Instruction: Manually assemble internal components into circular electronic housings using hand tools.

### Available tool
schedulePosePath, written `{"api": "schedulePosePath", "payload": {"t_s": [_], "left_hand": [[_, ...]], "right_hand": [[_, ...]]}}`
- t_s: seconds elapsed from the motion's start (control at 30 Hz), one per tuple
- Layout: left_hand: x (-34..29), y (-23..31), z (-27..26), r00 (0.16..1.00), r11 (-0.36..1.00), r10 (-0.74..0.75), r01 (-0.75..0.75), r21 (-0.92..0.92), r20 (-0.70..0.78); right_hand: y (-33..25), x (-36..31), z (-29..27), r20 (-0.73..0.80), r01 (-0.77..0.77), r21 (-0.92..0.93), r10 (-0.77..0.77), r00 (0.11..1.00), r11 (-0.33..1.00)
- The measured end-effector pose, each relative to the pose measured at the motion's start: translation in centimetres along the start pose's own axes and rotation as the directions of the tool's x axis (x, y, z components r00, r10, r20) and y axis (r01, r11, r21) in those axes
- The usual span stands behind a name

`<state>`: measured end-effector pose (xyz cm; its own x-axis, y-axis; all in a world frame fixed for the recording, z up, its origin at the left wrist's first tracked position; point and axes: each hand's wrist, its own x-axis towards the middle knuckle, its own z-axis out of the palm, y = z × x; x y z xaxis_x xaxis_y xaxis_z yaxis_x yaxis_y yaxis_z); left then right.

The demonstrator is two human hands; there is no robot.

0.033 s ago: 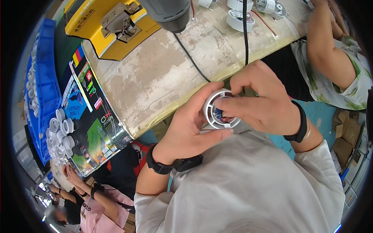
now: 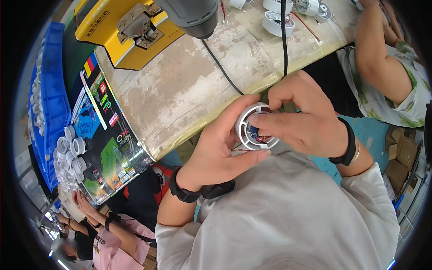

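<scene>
My left hand (image 2: 220, 144) is curled around a white round plastic housing (image 2: 243, 130), with the thumb along its near side and the fingers on the far side. The housing's open face points up, showing a ribbed rim. Inside sits a small blue circuit board (image 2: 253, 132) with thin red and dark wires (image 2: 261, 139). My right hand (image 2: 306, 119) reaches over from the right, closed, its thumb tip down in the housing against the board and its index finger bent at the far rim. What its fingertips pinch is hidden.
A worn table (image 2: 180, 99) lies ahead, bearing a yellow machine (image 2: 130, 36), a grey tool head (image 2: 193, 18) and white housings (image 2: 278, 24). Black cables (image 2: 284, 40) hang near my hands. White rings (image 2: 69, 150) and blue bins (image 2: 54, 90) stand left. Co-workers sit both sides.
</scene>
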<state>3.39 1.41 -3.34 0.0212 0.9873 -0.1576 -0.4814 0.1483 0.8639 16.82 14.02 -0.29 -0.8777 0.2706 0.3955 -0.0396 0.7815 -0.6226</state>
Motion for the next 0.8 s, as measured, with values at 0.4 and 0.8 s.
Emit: {"api": "schedulePosePath", "payload": {"t_s": [0.4, 0.8], "left_hand": [[-0.3, 0.6, -0.1, 1.0, 1.0, 0.003, -0.003, 0.006, 0.018], [-0.6, 0.4, -0.4, 0.999, 0.999, 0.039, -0.039, -0.009, 0.017]], "right_hand": [[-0.4, -0.4, 0.4, -0.037, 0.071, -0.023, -0.072, 0.997, 0.997], [-1.2, -0.3, 0.4, -0.039, -0.013, -0.04, 0.011, 0.999, 0.999]]}}
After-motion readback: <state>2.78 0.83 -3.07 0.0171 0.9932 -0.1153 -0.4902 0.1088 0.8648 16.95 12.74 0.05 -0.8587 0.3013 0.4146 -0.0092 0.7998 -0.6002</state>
